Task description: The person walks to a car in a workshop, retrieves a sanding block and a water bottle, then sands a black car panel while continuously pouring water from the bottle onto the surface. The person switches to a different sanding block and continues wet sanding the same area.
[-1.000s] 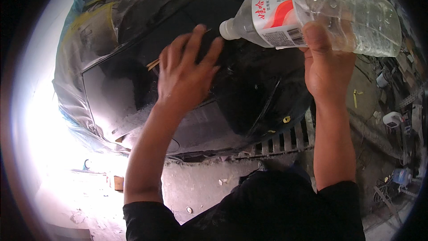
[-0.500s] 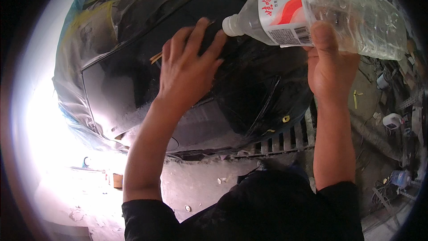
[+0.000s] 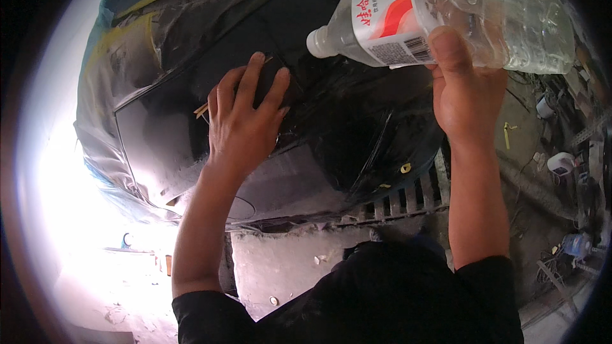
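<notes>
Right hand grips the clear plastic bottle, tilted neck-down over the black car panel. Left hand presses flat, probably on a sanding pad, hard to tell. Best to wet just ahead of the left hand and keep pressure even.

The left hand lies palm down, fingers spread and pointing away from the body, its bare forearm reaching up from the lower edge. The right hand is raised higher, fingers curled in a grip, thumb upward, forearm nearly vertical.
</notes>
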Demonstrator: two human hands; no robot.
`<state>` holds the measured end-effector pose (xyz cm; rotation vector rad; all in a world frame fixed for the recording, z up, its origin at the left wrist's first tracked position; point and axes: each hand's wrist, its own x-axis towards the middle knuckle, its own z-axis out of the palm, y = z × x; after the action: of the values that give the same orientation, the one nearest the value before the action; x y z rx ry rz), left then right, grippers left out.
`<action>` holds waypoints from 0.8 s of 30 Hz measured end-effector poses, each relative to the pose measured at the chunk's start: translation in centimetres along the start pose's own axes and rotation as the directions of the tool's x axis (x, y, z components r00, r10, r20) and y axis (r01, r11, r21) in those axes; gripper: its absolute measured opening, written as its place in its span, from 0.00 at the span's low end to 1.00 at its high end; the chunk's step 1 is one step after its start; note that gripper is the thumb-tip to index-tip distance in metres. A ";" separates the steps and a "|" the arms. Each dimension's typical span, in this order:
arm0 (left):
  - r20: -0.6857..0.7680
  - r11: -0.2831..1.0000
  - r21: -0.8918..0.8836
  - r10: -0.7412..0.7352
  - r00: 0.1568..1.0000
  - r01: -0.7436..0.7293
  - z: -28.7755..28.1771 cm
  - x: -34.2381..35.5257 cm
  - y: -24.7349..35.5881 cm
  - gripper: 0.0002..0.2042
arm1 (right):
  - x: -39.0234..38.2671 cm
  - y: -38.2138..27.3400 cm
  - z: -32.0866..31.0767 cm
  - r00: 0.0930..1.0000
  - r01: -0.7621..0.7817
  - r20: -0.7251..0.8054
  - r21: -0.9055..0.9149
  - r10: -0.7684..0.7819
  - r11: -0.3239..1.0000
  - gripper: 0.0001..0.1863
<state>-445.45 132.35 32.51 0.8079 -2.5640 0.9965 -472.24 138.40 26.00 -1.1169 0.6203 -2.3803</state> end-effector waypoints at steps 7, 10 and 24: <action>-0.025 0.998 -0.043 0.034 0.999 -0.035 1.0 2.9 1.1 0.29 | 0.1 0.7 -0.3 0.998 0.030 0.050 0.038 -0.032 0.999 0.41; 0.037 0.999 -0.036 0.005 0.999 -0.004 0.4 0.6 0.1 0.29 | -0.2 0.3 -0.4 1.000 0.008 -0.007 -0.016 -0.008 1.000 0.40; -0.041 1.000 -0.006 0.003 0.999 -0.003 1.0 2.1 1.1 0.27 | -0.4 -0.1 -0.9 1.000 0.022 0.002 -0.055 -0.022 0.998 0.40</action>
<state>-447.83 131.50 32.16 0.7737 -2.5331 0.9960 -472.78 138.88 25.32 -1.1542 0.6796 -2.3942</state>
